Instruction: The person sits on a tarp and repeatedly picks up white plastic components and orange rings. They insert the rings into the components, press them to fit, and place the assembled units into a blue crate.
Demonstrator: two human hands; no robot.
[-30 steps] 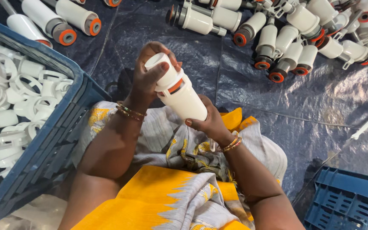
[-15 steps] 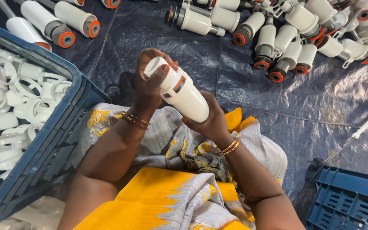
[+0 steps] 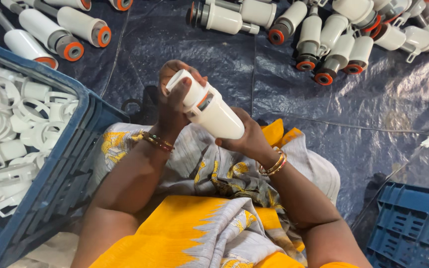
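I hold a white plastic tube (image 3: 214, 111) with an orange ring and a white cap tilted above my lap. My left hand (image 3: 172, 99) wraps the capped upper end, thumb lying across the cap. My right hand (image 3: 247, 141) grips the tube's lower body from underneath. Both wrists wear gold bangles. My lap is covered by grey and yellow patterned cloth (image 3: 204, 173).
A blue crate (image 3: 70, 149) of white plastic rings and fittings stands at my left. Several finished white tubes with orange ends (image 3: 323, 34) lie on the dark tarp (image 3: 333, 109) ahead. Another blue crate (image 3: 413, 223) sits at lower right.
My left hand has turned around the capped end, with the thumb now over the cap. The tube stays in about the same place above my lap.
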